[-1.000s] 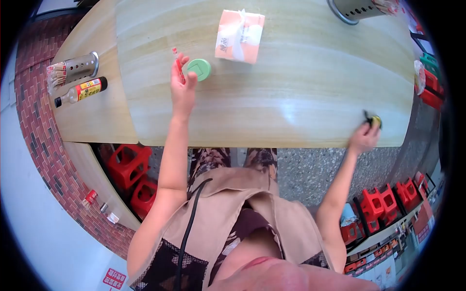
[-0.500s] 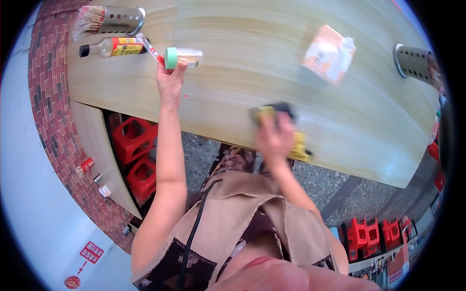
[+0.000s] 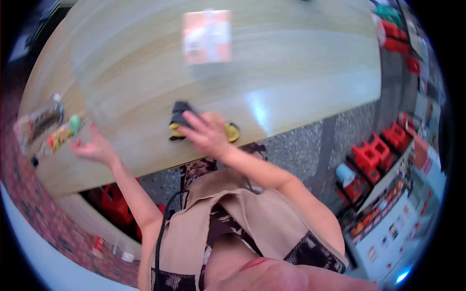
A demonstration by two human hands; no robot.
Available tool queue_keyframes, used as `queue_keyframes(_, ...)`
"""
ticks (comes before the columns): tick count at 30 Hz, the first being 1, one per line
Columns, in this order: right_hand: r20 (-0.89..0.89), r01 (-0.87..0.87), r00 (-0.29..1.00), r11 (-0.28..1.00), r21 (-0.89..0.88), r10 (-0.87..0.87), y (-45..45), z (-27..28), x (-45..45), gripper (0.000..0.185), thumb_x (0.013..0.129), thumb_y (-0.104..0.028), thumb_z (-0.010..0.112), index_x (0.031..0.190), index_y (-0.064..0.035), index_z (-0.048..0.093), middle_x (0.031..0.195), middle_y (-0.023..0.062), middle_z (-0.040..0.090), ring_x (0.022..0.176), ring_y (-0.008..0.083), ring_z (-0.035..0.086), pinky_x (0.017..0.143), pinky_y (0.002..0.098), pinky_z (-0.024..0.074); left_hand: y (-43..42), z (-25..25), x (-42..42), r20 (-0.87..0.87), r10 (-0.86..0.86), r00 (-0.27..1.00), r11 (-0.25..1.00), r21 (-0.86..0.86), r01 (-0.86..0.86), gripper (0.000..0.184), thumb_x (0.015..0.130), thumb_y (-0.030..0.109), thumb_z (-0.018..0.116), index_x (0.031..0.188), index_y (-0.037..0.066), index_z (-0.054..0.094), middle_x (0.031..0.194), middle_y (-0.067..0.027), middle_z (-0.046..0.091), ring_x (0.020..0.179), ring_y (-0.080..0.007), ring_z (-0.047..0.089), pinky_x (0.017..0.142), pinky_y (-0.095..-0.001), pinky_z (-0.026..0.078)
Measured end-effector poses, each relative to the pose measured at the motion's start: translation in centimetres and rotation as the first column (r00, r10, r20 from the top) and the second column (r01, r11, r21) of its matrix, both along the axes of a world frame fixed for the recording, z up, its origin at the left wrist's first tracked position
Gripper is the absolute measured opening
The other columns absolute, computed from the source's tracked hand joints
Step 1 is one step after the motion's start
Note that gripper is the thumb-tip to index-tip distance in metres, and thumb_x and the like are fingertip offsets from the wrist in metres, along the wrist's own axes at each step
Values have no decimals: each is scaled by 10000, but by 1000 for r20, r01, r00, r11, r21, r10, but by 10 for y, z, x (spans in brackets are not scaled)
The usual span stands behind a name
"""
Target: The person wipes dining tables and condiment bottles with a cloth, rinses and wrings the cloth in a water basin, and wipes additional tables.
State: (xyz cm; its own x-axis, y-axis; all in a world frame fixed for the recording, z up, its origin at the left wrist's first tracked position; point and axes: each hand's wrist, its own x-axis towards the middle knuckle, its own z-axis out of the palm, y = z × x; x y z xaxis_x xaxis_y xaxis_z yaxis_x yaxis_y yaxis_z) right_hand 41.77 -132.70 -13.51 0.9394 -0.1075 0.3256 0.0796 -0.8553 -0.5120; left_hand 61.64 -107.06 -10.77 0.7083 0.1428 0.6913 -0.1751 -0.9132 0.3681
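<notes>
My right hand [image 3: 209, 136] presses a dark grey and yellow cloth [image 3: 180, 112] against the wooden tabletop [image 3: 141, 102], its fingers closed over it near the front edge. My left hand [image 3: 97, 148] is at the table's left end with its fingers apart and nothing in them. Just beyond its fingertips is the green lid [image 3: 74, 124] of a small clear container. Beside that lies a sauce bottle with a yellow and red label [image 3: 59, 137]. A perforated metal holder [image 3: 46, 116] lies behind the bottle, blurred.
An orange and white tissue pack [image 3: 208, 38] lies farther back on the table. A brick-patterned wall [image 3: 41, 218] borders the left end. Red stools [image 3: 371, 153] stand at the right, and more red stools [image 3: 115, 203] are below the table at left.
My left hand has let go of the green-lidded container and the slim red-and-clear packet. The view has turned right, and the cloth under my right hand appears farther left.
</notes>
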Motion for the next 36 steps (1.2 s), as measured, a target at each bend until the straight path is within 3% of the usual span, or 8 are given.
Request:
queue_keyframes(3, -68, 220, 971, 966, -133, -231, -145, 9, -30, 349, 652, -156, 674, 987, -253, 654, 1261, 9, 548, 985, 193, 526, 850, 370, 332, -125, 31, -53, -452, -310, 837, 949, -203, 242, 620, 653, 231, 842, 1138, 4, 531, 1072, -65, 491, 768, -202, 527, 786, -305, 439)
queue_keyframes(10, 158, 666, 733, 652, -362, -662, -525, -16, -129, 416, 811, -168, 577, 1224, -125, 554, 1089, 120, 632, 861, 328, 612, 804, 415, 459, -276, 8, -44, -532, -598, 599, 698, 22, 716, 345, 709, 64, 764, 1028, 102, 639, 1003, -84, 571, 842, -223, 605, 701, -325, 500)
queue_keyframes(13, 175, 842, 23, -75, -534, -984, -593, -26, -144, 395, 843, -310, 552, 1203, -149, 564, 1130, 166, 579, 956, 361, 574, 832, 456, 459, -257, -8, -40, -461, -607, 647, 718, 30, 695, 257, 730, 29, 737, 964, 74, 643, 948, -110, 593, 822, -251, 599, 707, -315, 502)
queue_keyframes(22, 52, 263, 964, 926, -269, -259, -135, -32, 116, 387, 784, -118, 557, 1170, -106, 576, 1169, 130, 553, 1151, 360, 483, 870, 492, 431, -114, 56, -57, -85, -260, 962, 900, -384, 209, 211, 792, 73, 728, 834, 6, 533, 825, -81, 550, 717, -193, 531, 647, -274, 439)
queue_keyframes(25, 336, 64, 939, 997, 43, -74, 75, -28, 201, 121, 721, -199, 592, 750, -82, 588, 952, 139, 564, 678, 225, 513, 582, 379, 414, -44, 24, -77, -194, -160, 968, 987, -10, 161, 200, 825, 55, 692, 947, 7, 541, 865, -44, 547, 781, -122, 528, 673, -244, 453)
queue_keyframes(29, 407, -414, 858, 891, 186, 314, 142, -58, 286, 130, 722, -183, 564, 779, -69, 592, 847, 126, 559, 776, 241, 522, 640, 406, 424, -17, -17, -61, -222, -189, 957, 969, 117, 218, 215, 844, 144, 675, 918, 16, 519, 844, -127, 536, 732, -290, 519, 629, -380, 434)
queue_keyframes(31, 375, -16, 913, 933, -360, 161, 20, -51, 287, 181, 743, -195, 552, 894, -101, 584, 897, 113, 568, 789, 251, 545, 691, 437, 393, -7, -35, -46, -268, -209, 940, 958, 137, 252, 213, 854, 163, 659, 929, 24, 517, 852, -133, 536, 755, -307, 530, 646, -394, 444)
queue_keyframes(36, 286, 595, 804, 711, -374, -522, -293, -22, 216, 159, 771, -160, 582, 922, -139, 626, 948, 67, 621, 845, 269, 591, 662, 446, 433, -12, -57, -26, -264, -300, 917, 928, 143, 344, 229, 848, 199, 653, 947, 46, 514, 892, -141, 544, 822, -329, 556, 694, -414, 470)
